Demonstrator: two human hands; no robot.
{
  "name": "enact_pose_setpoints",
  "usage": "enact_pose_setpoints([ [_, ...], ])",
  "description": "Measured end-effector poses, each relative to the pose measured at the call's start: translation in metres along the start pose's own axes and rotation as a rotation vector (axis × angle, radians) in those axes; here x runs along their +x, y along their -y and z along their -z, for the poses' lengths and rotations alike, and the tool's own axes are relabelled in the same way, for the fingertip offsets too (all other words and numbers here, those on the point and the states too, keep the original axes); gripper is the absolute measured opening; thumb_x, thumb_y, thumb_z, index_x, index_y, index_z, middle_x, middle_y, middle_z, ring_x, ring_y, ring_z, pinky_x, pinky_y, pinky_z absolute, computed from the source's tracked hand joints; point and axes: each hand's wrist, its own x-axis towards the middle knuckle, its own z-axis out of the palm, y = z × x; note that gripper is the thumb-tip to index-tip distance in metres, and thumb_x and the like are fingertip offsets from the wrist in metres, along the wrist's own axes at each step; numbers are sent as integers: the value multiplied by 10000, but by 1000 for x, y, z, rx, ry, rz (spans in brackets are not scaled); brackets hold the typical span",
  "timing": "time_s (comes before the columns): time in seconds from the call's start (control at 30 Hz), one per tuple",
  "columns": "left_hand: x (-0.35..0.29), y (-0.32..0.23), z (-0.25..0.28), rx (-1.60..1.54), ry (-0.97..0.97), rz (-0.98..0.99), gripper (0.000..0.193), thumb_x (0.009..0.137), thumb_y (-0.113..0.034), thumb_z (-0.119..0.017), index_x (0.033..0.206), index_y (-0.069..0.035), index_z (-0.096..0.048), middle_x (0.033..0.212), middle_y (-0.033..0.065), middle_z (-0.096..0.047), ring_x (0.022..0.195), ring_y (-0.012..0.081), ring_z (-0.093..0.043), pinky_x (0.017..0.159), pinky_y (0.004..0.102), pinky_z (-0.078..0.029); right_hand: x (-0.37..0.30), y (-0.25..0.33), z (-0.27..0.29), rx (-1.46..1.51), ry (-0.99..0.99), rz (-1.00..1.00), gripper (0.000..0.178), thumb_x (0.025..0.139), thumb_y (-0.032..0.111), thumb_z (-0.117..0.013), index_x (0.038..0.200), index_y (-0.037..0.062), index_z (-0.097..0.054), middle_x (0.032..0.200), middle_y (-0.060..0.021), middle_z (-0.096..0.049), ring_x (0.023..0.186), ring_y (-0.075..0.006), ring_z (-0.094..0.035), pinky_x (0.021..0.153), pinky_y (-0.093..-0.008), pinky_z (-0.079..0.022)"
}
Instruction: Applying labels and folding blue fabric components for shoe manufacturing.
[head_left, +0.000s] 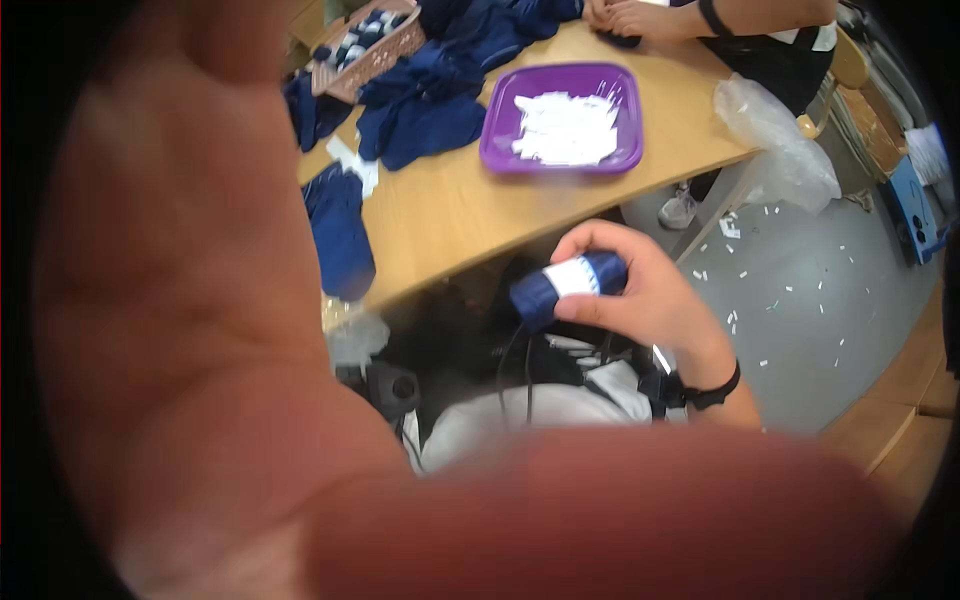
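My left hand [200, 300] is very close and blurred. It covers the left side and lower edge, with what looks like its thumb stretched far to the right; its fingertips are out of sight, and nothing shows in it. In front of my body, below the table edge, my right hand [655, 295] grips a navy cloth roll [538, 298] between thumb and fingers. A white paper band [573, 277] with dark print goes round the roll. A black strap sits on my right wrist.
On the wooden table [430, 235] are a purple tray [490, 150] of white paper strips, navy garments [420, 110] and a pink basket [375, 65] of rolls. Another person's hands [640, 18] work at the far edge. A clear plastic bag [790, 150] hangs right; paper scraps litter the floor.
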Motion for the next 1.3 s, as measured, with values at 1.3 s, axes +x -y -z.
enact_pose_setpoints([
  [1.3, 56, 72, 207, 102, -667, -749, 796, 1078, -475, -641, 1695, -114, -288, 1608, 239, -533, 1440, 320, -579, 1154, 435, -484, 21, 11, -34, -27, -51, -40, 404, 866, 142, -896, 1188, 34, -677, 1092, -15, -689, 1004, -113, -633, 905, -282, -517],
])
